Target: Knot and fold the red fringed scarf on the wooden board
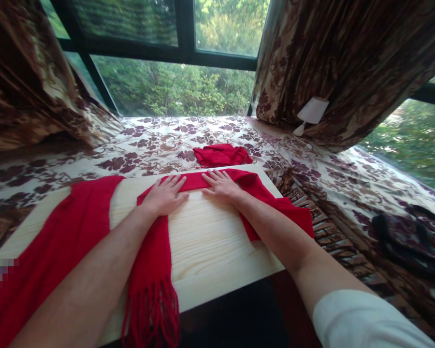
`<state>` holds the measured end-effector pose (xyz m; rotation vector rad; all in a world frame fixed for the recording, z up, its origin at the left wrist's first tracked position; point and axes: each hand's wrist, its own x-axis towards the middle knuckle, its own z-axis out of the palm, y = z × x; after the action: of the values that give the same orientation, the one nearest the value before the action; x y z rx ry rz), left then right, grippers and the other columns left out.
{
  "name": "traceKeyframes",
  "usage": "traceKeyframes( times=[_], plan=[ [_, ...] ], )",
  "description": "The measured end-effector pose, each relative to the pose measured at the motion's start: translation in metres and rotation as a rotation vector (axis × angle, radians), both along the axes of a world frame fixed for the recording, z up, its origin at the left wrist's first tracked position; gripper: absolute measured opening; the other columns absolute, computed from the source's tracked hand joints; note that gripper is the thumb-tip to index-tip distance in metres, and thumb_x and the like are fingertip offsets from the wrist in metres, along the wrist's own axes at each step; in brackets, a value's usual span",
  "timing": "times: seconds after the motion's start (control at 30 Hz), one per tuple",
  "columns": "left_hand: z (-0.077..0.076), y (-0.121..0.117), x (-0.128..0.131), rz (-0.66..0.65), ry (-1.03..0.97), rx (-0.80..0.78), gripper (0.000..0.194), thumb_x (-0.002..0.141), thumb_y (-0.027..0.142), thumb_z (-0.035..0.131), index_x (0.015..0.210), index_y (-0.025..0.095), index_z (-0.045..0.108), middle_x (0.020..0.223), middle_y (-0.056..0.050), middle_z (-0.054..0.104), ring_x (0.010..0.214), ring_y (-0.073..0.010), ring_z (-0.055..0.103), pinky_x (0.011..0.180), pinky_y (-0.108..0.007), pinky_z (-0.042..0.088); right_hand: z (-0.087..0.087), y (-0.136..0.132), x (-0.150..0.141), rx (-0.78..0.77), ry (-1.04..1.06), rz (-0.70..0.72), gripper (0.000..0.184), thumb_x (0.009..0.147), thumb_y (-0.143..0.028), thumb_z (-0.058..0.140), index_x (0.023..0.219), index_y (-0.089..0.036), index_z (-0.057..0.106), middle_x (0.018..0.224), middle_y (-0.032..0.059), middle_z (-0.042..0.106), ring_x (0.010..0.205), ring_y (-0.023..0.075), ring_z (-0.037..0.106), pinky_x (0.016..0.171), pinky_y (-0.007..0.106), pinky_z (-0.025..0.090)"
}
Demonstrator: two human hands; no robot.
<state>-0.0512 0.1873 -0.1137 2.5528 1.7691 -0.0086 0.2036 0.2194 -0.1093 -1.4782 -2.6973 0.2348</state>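
A red fringed scarf (152,270) lies bent across the far edge of a pale wooden table (206,241), its fringe hanging off the near edge. My left hand (165,193) rests flat on the scarf's fold, fingers stretched out. My right hand (221,186) lies flat on the same scarf a little to the right, fingers apart. A second red scarf (54,246) is spread across the table's left part. A folded red cloth (221,154) sits beyond the table on the patterned bed cover.
A floral brown-and-cream cover (152,140) stretches behind the table up to the window (174,87). Matching curtains (348,58) hang at left and right. A small white lamp (311,113) stands at the back right. A dark bag (409,237) lies at the right.
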Motion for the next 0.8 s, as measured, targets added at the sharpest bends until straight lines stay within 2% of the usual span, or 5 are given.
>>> traceKeyframes(
  times=[0.13, 0.23, 0.37, 0.6, 0.8],
  plan=[
    [-0.001, 0.000, -0.001, 0.007, 0.008, 0.001, 0.076, 0.098, 0.064, 0.022, 0.162, 0.024, 0.018, 0.167, -0.006, 0.018, 0.154, -0.0274, 0.015, 0.122, -0.050, 0.012, 0.004, 0.009, 0.004, -0.058, 0.052, 0.031, 0.080, 0.094, -0.062, 0.049, 0.160, -0.024, 0.026, 0.167, 0.0103, 0.019, 0.155, 0.0314, 0.012, 0.124, 0.051, 0.009],
    [0.003, -0.001, 0.001, 0.019, 0.011, -0.007, 0.077, 0.097, 0.065, 0.022, 0.162, 0.024, 0.017, 0.168, -0.006, 0.017, 0.154, -0.0278, 0.015, 0.122, -0.049, 0.011, 0.017, 0.017, 0.019, -0.080, 0.108, 0.078, 0.084, 0.084, -0.034, 0.069, 0.157, -0.016, 0.033, 0.165, 0.0145, 0.025, 0.152, 0.0283, 0.024, 0.122, 0.040, 0.023],
    [0.004, -0.001, 0.002, 0.015, 0.008, -0.010, 0.077, 0.097, 0.065, 0.023, 0.162, 0.023, 0.018, 0.168, -0.006, 0.016, 0.154, -0.0285, 0.015, 0.122, -0.050, 0.011, 0.042, 0.014, 0.053, 0.158, 0.057, 0.027, 0.062, 0.077, -0.007, 0.060, 0.139, -0.010, 0.056, 0.153, 0.0165, 0.045, 0.141, 0.0269, 0.041, 0.115, 0.035, 0.034],
    [0.002, 0.000, 0.002, 0.016, -0.019, -0.012, 0.078, 0.096, 0.065, 0.025, 0.162, 0.022, 0.019, 0.167, -0.007, 0.018, 0.154, -0.0289, 0.015, 0.122, -0.051, 0.011, 0.054, -0.004, 0.078, 0.242, -0.243, -0.166, 0.035, 0.084, -0.015, 0.057, 0.118, -0.011, 0.065, 0.120, 0.0192, 0.067, 0.113, 0.0306, 0.061, 0.095, 0.037, 0.046],
    [0.000, 0.000, 0.002, 0.025, -0.033, -0.015, 0.080, 0.096, 0.068, 0.023, 0.161, 0.023, 0.020, 0.168, -0.007, 0.016, 0.154, -0.0295, 0.015, 0.122, -0.052, 0.010, 0.048, 0.002, 0.071, 0.234, -0.163, -0.389, 0.027, 0.095, -0.027, 0.048, 0.112, -0.015, 0.064, 0.115, 0.0178, 0.070, 0.103, 0.0290, 0.067, 0.087, 0.035, 0.047]
  ],
)
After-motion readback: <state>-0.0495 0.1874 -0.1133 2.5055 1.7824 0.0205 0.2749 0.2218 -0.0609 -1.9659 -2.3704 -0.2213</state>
